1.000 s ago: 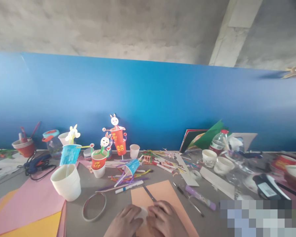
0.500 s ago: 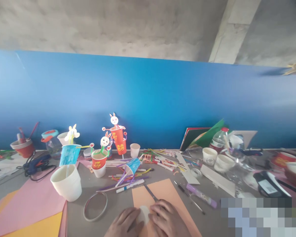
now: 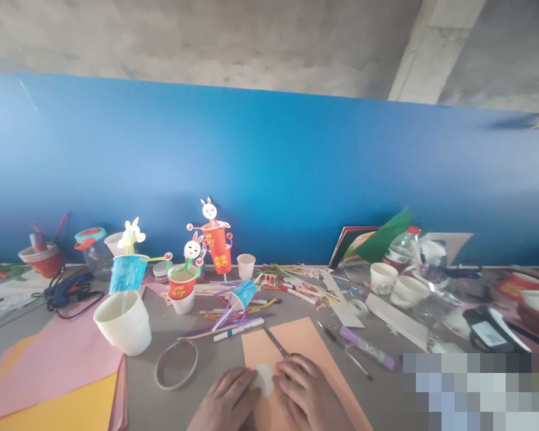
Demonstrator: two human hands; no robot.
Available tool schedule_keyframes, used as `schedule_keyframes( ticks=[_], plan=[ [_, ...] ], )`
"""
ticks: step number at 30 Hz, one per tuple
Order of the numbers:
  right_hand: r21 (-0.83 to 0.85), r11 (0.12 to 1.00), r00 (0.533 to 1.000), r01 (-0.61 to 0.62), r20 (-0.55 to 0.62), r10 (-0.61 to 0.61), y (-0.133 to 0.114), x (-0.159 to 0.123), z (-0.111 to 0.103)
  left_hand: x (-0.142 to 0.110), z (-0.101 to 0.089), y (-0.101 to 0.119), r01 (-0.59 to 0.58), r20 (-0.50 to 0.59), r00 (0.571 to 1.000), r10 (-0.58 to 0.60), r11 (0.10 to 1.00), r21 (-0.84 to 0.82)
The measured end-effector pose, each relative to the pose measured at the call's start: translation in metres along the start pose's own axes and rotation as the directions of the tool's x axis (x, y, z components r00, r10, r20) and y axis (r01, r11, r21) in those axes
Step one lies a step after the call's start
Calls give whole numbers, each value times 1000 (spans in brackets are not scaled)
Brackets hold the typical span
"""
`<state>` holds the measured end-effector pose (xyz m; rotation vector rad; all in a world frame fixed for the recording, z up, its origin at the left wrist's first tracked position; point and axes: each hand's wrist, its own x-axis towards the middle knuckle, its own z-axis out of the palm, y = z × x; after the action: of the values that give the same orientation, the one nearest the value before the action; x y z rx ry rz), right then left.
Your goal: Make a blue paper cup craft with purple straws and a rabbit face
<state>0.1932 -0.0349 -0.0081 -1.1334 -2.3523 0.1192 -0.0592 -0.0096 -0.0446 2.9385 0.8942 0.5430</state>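
Observation:
A white round paper disc (image 3: pixel 265 381) lies low over an orange sheet of paper (image 3: pixel 296 335), between my two hands. My left hand (image 3: pixel 228 397) has its fingers bent together, with the tips at the disc's left edge. My right hand (image 3: pixel 309 389) is closed around the handles of a pair of scissors (image 3: pixel 275 341); the handles are hidden under the fingers. The blades point away from me and to the left, looking closed. Fingers of the right hand also touch the disc's right edge.
A silver ring of tape (image 3: pixel 176 365) and a marker (image 3: pixel 238 330) lie left of the sheet. Stacked white cups (image 3: pixel 124 326) stand by pink paper (image 3: pixel 67 359). Rabbit figures on cups (image 3: pixel 182 281) stand behind. A purple glue tube (image 3: pixel 367 347) and a pen (image 3: pixel 358 365) lie right.
The view has tilted slightly downward. More of the white disc shows now, as the fingers of my left hand have shifted a little leftward off it.

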Motion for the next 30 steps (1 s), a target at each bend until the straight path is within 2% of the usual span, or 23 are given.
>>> schedule_keyframes(
  ticks=[3, 7, 11, 13, 15, 17, 20, 22, 25, 30],
  plan=[
    [2, 1000, 1000, -28, 2, 28, -3, 0, -1, 3, -12, 6, 68, 69, 996, -61, 992, -106],
    [-29, 999, 1000, -27, 6, 27, -3, -3, -1, 5, -30, 15, 136, 45, 991, -129, 952, -275],
    [-37, 999, 999, -34, -28, 32, 1, -8, 0, 1, -36, 20, 132, 114, 989, -98, 932, -339],
    [-29, 998, 998, -49, -40, 48, 3, -10, 1, -3, -30, 19, 108, 131, 989, -72, 950, -294],
    [-19, 998, 997, -59, -54, 58, 3, -10, 1, -6, -16, 19, 74, 108, 993, -47, 961, -265],
    [-11, 998, 995, -70, -66, 69, 3, -10, 1, -9, 3, 18, 42, 64, 998, -26, 963, -267],
    [-8, 998, 995, -67, -68, 66, 3, -10, 1, -10, 32, 17, 13, -94, 995, -36, 972, -233],
    [-13, 998, 996, -57, -72, 56, 3, -11, 1, -10, 43, 16, 32, -72, 996, -51, 969, -244],
    [-29, 999, 995, -43, -87, 40, 4, -11, 2, -10, 46, 14, 40, 7, 999, -40, 962, -269],
    [-43, 999, 994, -6, -109, 1, 5, -11, 3, -12, 44, 14, 55, 18, 998, -52, 977, -207]
  ],
)
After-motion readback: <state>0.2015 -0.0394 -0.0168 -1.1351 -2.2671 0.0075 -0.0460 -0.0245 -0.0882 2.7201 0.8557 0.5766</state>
